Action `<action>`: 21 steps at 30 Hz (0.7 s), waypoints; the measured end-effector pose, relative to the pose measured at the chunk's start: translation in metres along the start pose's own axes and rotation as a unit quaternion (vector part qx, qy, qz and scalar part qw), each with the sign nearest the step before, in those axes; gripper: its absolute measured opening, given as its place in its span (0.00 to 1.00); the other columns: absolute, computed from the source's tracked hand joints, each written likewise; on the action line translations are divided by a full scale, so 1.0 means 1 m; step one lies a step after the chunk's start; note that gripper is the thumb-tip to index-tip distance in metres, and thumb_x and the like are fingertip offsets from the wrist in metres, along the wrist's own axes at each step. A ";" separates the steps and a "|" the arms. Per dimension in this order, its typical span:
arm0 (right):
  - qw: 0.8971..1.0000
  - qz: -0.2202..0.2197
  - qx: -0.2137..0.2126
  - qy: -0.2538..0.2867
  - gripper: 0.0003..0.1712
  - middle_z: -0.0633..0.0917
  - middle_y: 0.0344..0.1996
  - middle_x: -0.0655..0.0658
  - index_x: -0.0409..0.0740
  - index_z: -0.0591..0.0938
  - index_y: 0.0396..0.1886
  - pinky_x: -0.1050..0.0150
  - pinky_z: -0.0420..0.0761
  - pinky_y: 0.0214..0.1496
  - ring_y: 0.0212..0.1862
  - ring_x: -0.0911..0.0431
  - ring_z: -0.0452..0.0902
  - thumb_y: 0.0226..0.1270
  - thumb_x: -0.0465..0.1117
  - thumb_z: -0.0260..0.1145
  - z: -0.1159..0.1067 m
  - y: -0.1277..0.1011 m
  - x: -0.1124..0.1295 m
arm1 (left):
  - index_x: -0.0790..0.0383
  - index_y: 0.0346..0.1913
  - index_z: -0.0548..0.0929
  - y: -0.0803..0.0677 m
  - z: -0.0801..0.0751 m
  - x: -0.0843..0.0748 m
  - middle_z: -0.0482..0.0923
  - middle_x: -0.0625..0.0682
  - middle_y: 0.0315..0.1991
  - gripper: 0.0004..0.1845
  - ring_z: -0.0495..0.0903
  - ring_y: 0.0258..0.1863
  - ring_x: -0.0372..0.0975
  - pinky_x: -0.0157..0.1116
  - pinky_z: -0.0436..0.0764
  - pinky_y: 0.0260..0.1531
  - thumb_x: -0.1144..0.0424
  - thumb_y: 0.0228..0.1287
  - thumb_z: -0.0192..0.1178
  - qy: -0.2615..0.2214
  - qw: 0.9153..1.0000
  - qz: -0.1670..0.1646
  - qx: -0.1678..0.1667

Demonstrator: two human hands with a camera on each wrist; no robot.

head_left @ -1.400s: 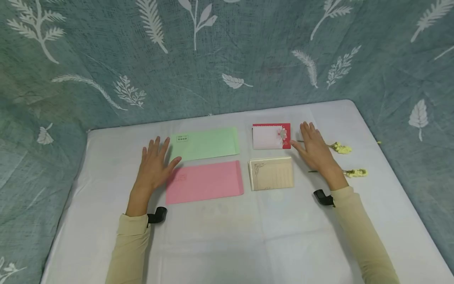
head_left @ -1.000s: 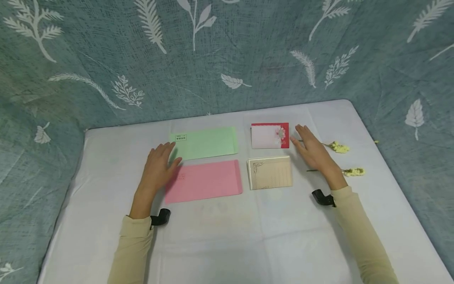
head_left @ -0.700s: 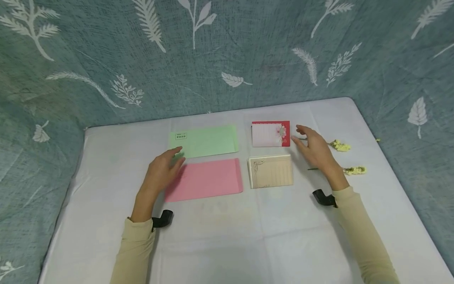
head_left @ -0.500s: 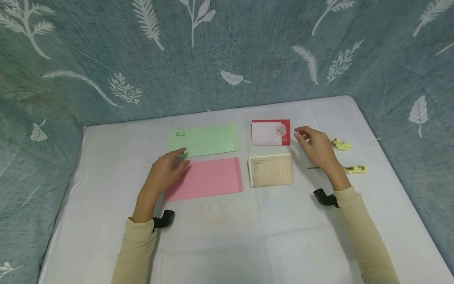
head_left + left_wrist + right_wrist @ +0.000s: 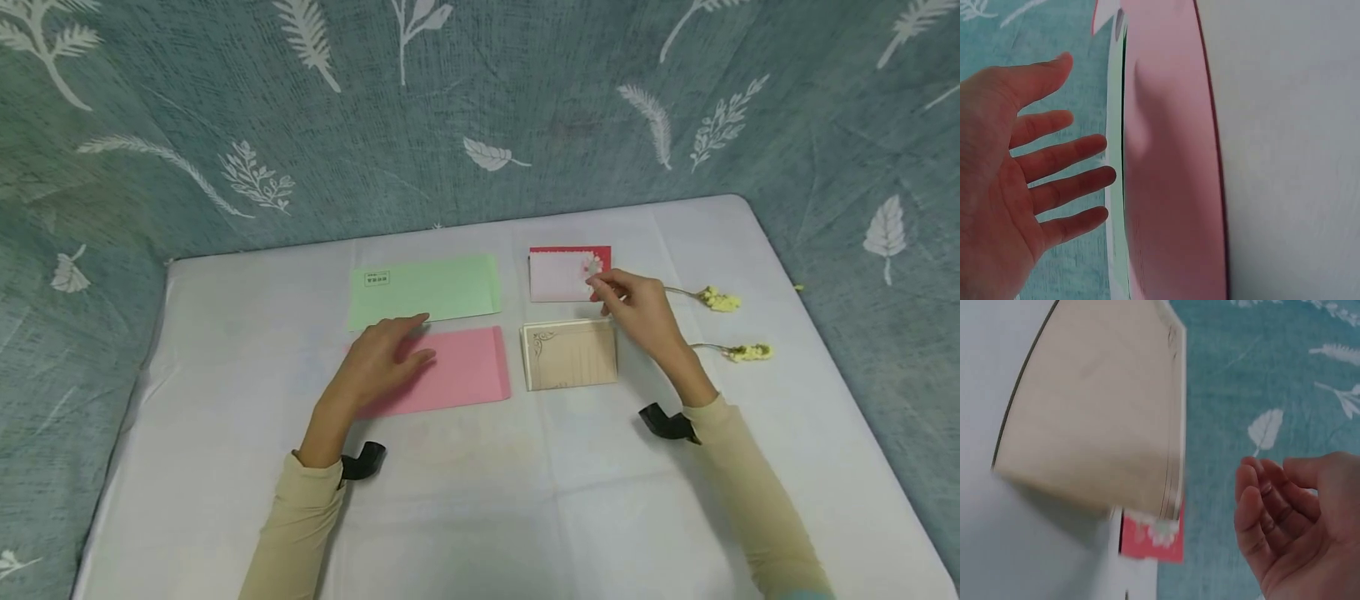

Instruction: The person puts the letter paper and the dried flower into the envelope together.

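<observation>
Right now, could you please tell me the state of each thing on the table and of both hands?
Green envelope: flat, untouched.
Pink envelope: flat, partly under the left hand, whose fingers are straight.
Red card: flat, right hand at its right corner, fingers curled; contact unclear.
Beige card stack: flat, untouched.
Two yellow flower sprigs: lying on the white table.

Left hand (image 5: 386, 358) slid right from the table left of the envelopes to over the left part of the pink envelope (image 5: 450, 379), fingers spread and flat. Right hand (image 5: 637, 308) moved left from beside the red card (image 5: 567, 273) to its right corner, fingers now curled; contact with the card looks likely but unclear. Both yellow flower sprigs (image 5: 718, 298), earlier partly behind that hand, now show fully.
</observation>
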State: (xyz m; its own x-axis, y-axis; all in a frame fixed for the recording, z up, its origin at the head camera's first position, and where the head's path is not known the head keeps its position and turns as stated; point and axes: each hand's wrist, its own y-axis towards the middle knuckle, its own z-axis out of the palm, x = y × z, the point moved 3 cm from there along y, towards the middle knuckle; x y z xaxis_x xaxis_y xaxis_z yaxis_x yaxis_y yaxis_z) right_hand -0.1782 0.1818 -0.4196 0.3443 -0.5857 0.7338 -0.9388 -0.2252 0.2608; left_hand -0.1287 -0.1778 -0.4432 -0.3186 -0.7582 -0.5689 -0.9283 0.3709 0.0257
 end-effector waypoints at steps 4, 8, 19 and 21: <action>1.000 -0.003 0.005 0.019 0.13 0.87 0.28 0.38 0.32 0.85 0.43 0.73 0.70 0.22 0.25 0.52 0.80 0.72 0.39 0.62 0.010 0.003 0.010 | 0.65 0.67 0.73 0.003 0.003 -0.006 0.76 0.60 0.61 0.32 0.73 0.62 0.54 0.52 0.67 0.64 0.55 0.63 0.66 0.003 1.000 0.018 0.007; 0.999 -0.009 0.021 0.040 0.12 0.86 0.28 0.38 0.32 0.85 0.43 0.72 0.74 0.24 0.25 0.51 0.81 0.72 0.37 0.62 0.021 0.003 0.021 | 0.64 0.71 0.67 0.004 0.009 -0.011 0.75 0.61 0.62 0.36 0.72 0.62 0.53 0.51 0.67 0.64 0.53 0.63 0.66 0.021 0.999 0.024 0.026; 0.988 0.003 0.092 0.125 0.11 0.88 0.40 0.39 0.30 0.85 0.46 0.64 0.84 0.40 0.36 0.50 0.86 0.70 0.32 0.62 0.058 -0.018 0.043 | 0.59 0.77 0.55 0.000 0.036 -0.027 0.60 0.62 0.73 0.50 0.56 0.73 0.55 0.53 0.51 0.72 0.42 0.58 0.66 0.080 0.991 0.052 0.091; 0.982 0.011 0.108 0.153 0.12 0.87 0.42 0.36 0.29 0.84 0.47 0.62 0.85 0.41 0.39 0.47 0.86 0.70 0.32 0.61 0.065 -0.019 0.045 | 0.57 0.78 0.54 -0.001 0.039 -0.028 0.57 0.62 0.74 0.52 0.52 0.74 0.56 0.53 0.48 0.73 0.39 0.57 0.66 0.089 0.990 0.047 0.099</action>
State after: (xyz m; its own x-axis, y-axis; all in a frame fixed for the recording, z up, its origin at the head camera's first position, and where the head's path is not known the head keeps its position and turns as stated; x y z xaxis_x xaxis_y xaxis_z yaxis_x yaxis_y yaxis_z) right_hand -0.1440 0.1091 -0.4322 0.2731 -0.3377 0.9007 -0.9101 -0.3941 0.1282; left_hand -0.1115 -0.1360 -0.4589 -0.4465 -0.7918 -0.4168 -0.8431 0.5283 -0.1005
